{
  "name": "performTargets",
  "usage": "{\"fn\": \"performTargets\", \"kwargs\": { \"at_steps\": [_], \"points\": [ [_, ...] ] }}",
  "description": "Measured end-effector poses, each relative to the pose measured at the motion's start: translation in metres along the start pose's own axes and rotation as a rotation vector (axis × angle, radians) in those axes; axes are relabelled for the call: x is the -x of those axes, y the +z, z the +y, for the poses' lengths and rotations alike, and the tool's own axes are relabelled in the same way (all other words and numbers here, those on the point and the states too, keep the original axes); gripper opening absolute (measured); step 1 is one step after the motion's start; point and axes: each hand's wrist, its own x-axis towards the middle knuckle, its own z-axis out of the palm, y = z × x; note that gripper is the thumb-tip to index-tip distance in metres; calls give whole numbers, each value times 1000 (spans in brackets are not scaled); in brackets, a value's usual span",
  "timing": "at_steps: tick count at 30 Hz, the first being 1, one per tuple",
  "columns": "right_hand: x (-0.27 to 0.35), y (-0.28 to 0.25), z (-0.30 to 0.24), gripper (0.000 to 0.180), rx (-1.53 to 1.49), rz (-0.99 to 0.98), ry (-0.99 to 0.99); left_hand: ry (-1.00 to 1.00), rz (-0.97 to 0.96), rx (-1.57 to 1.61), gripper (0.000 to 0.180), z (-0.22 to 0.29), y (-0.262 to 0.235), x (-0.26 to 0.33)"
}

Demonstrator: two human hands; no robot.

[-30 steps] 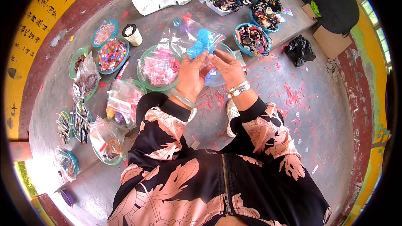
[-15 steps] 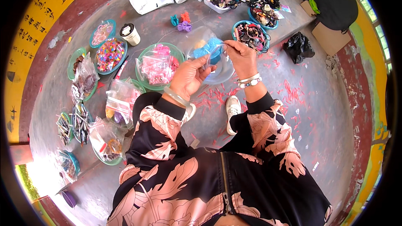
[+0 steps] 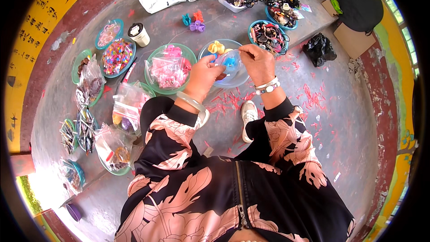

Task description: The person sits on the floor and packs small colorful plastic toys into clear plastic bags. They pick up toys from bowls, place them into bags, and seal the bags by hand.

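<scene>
A: Since a second ago, the left hand (image 3: 204,75) and right hand (image 3: 260,65) have parted, and yellow clips (image 3: 216,46) now show in the bowl (image 3: 235,80).

B: Left to right, by the clock round the bowl?

A: A cup (image 3: 140,37) stands on the floor (image 3: 340,121) at ten o'clock, well apart. Pink packets (image 3: 169,72) lie in a green tub (image 3: 166,91) at nine, near the bowl. Three clips (image 3: 197,26), teal, orange and purple, sit at eleven.

B: The left hand?

A: At the bag's (image 3: 238,59) eight o'clock, thumb and fingers pinching its edge.

B: The yellow clips?

A: Inside the bowl, towards eleven.

B: And the bag?

A: Clear, stretched between the hands, over the bowl. Blue clips (image 3: 230,62) show through; I can't tell whether they're in it or beneath.

B: The right hand?

A: At the bag's three o'clock, fingertips pinching its rim.

B: Farther right?

A: Hair ties (image 3: 268,36) heaped at two, and a black bag (image 3: 319,54) at three, well apart.
</scene>
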Motion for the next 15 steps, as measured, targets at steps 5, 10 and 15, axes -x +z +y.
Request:
{"fn": "performTargets", "kwargs": {
  "at_steps": [5, 10, 15],
  "points": [
    [1, 1, 4, 11, 29, -38, -9, 243, 93, -636, 24, -1, -3, -2],
    [0, 0, 10, 13, -136, -108, 123, 329, 132, -737, 23, 10, -10, -2],
    [-11, -16, 18, 12, -813, -194, 490, 291, 94, -251, 20, 29, -13, 3]
  ]
}}
